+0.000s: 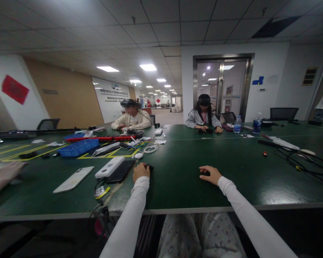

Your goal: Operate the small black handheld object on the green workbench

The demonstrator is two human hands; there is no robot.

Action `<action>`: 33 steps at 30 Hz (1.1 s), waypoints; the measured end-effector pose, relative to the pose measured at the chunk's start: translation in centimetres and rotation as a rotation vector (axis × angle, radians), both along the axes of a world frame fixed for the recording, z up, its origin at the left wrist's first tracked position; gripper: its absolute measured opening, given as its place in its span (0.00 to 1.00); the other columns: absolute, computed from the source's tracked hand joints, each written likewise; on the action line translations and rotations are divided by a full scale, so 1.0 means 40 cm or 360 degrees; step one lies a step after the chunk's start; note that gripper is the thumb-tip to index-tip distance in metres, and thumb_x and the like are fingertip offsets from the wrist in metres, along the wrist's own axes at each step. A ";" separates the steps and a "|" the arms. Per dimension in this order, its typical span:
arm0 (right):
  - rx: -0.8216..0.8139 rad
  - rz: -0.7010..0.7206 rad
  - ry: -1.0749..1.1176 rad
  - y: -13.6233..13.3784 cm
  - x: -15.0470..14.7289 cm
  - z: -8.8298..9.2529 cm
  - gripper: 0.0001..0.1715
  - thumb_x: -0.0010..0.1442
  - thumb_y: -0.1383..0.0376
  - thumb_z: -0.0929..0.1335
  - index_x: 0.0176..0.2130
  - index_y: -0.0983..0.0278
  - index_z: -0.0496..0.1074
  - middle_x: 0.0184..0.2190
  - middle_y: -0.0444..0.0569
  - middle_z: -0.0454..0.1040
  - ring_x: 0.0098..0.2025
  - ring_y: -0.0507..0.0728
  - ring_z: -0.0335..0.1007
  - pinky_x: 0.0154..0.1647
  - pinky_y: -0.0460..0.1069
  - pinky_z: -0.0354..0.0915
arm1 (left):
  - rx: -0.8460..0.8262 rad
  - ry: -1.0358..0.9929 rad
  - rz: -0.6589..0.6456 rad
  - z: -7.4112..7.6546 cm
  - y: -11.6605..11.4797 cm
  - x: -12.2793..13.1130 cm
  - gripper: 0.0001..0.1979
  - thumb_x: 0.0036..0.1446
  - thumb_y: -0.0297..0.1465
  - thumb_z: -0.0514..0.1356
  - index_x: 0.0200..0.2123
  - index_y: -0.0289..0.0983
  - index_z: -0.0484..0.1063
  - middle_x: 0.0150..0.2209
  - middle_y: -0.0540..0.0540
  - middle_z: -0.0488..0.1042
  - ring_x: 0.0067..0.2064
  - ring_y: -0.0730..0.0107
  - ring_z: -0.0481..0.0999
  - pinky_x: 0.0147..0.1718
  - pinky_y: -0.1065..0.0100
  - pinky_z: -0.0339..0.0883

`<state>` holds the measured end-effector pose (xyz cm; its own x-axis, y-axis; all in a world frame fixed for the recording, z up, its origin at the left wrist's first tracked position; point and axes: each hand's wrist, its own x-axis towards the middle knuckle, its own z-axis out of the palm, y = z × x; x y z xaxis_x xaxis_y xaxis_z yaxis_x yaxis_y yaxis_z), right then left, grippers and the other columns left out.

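My left hand point(141, 172) is closed, its fingers curled round a small black object point(150, 167) on the green table point(174, 179). Most of that object is hidden by the hand, so its kind does not show. My right hand point(211, 175) hovers at or rests on the table further right, thumb and fingers apart, with nothing in it. Left of my left hand lie a black phone-like slab point(121, 171) and a white power bank point(110, 167). A small white round thing point(138, 156) sits just beyond the hand.
A white phone point(74, 180) and a blue bin point(79, 147) are on the left, near another person's hand point(9, 173). Loose cables point(150, 148) lie mid-left, black cables point(304, 161) at right. Two people sit opposite. Bottles point(237, 124) stand far right.
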<state>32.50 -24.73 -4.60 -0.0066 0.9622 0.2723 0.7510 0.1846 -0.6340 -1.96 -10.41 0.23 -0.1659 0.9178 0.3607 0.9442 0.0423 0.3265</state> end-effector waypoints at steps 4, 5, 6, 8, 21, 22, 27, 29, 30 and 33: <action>-0.0011 0.0009 0.0004 0.005 0.003 -0.005 0.27 0.50 0.55 0.68 0.49 0.59 0.66 0.42 0.47 0.71 0.44 0.58 0.66 0.49 0.56 0.60 | 0.0001 -0.0007 0.0009 0.000 0.000 0.000 0.12 0.54 0.35 0.52 0.39 0.37 0.66 0.44 0.40 0.70 0.49 0.59 0.66 0.43 0.62 0.61; -0.0014 0.0012 0.0005 0.006 0.004 -0.005 0.27 0.50 0.55 0.68 0.49 0.59 0.66 0.42 0.47 0.71 0.44 0.58 0.66 0.49 0.56 0.60 | 0.0000 -0.0010 0.0011 -0.001 0.001 -0.001 0.12 0.54 0.36 0.52 0.39 0.37 0.66 0.44 0.40 0.70 0.49 0.59 0.66 0.43 0.62 0.61; -0.0017 0.0013 0.0008 0.007 0.005 -0.006 0.27 0.50 0.55 0.68 0.49 0.59 0.65 0.43 0.47 0.71 0.45 0.58 0.66 0.49 0.56 0.60 | -0.0002 -0.0013 0.0014 -0.001 0.002 -0.001 0.12 0.54 0.36 0.52 0.39 0.37 0.66 0.44 0.40 0.70 0.49 0.59 0.66 0.43 0.62 0.61; -0.0021 0.0019 0.0014 0.008 0.005 -0.006 0.27 0.50 0.55 0.68 0.49 0.58 0.65 0.43 0.47 0.71 0.45 0.58 0.66 0.49 0.56 0.60 | -0.0008 -0.0022 0.0017 -0.002 0.003 -0.001 0.12 0.54 0.36 0.52 0.39 0.36 0.66 0.44 0.39 0.70 0.48 0.59 0.66 0.42 0.62 0.62; 0.0052 0.0015 -0.0024 0.010 0.004 -0.011 0.26 0.49 0.56 0.68 0.48 0.60 0.67 0.42 0.48 0.72 0.43 0.58 0.67 0.48 0.56 0.61 | -0.0017 -0.0036 0.0039 -0.006 0.009 -0.002 0.12 0.53 0.38 0.53 0.38 0.37 0.65 0.43 0.40 0.71 0.48 0.59 0.67 0.41 0.62 0.62; 0.0046 0.0013 -0.0021 0.009 0.003 -0.009 0.26 0.49 0.56 0.68 0.48 0.60 0.67 0.42 0.48 0.72 0.43 0.58 0.67 0.48 0.56 0.61 | -0.0016 -0.0035 0.0036 -0.006 0.009 -0.002 0.12 0.53 0.38 0.53 0.38 0.37 0.65 0.43 0.40 0.71 0.48 0.59 0.67 0.41 0.62 0.62; 0.0039 0.0006 -0.0012 0.003 -0.002 -0.001 0.25 0.49 0.57 0.68 0.48 0.59 0.67 0.42 0.48 0.72 0.44 0.58 0.66 0.48 0.56 0.61 | -0.0018 -0.0014 0.0021 -0.006 0.008 -0.003 0.13 0.53 0.39 0.53 0.37 0.37 0.66 0.43 0.40 0.71 0.47 0.59 0.67 0.41 0.62 0.62; 0.0038 0.0008 -0.0010 0.002 -0.002 0.000 0.25 0.49 0.57 0.68 0.48 0.59 0.67 0.42 0.48 0.72 0.44 0.58 0.66 0.48 0.56 0.61 | -0.0019 -0.0005 0.0021 -0.005 0.006 -0.003 0.13 0.53 0.40 0.53 0.37 0.37 0.66 0.43 0.40 0.71 0.47 0.59 0.67 0.41 0.62 0.62; 0.0035 0.0009 -0.0009 0.002 -0.002 0.000 0.25 0.49 0.57 0.68 0.48 0.59 0.67 0.42 0.48 0.72 0.44 0.58 0.66 0.48 0.56 0.61 | -0.0023 -0.0003 0.0025 -0.005 0.006 -0.003 0.14 0.53 0.40 0.53 0.37 0.37 0.66 0.43 0.40 0.71 0.47 0.59 0.67 0.41 0.62 0.62; 0.0020 0.0011 -0.0008 0.003 0.000 0.000 0.25 0.49 0.57 0.68 0.48 0.59 0.67 0.42 0.48 0.72 0.44 0.58 0.66 0.48 0.56 0.61 | -0.0044 0.0011 0.0028 -0.005 0.008 -0.003 0.14 0.53 0.41 0.53 0.37 0.38 0.67 0.43 0.40 0.71 0.47 0.58 0.67 0.40 0.62 0.63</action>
<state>32.49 -24.61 -4.58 -0.0148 0.9585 0.2846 0.7527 0.1980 -0.6279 -2.07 -10.08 0.03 -0.1798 0.9243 0.3366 0.9456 0.0681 0.3182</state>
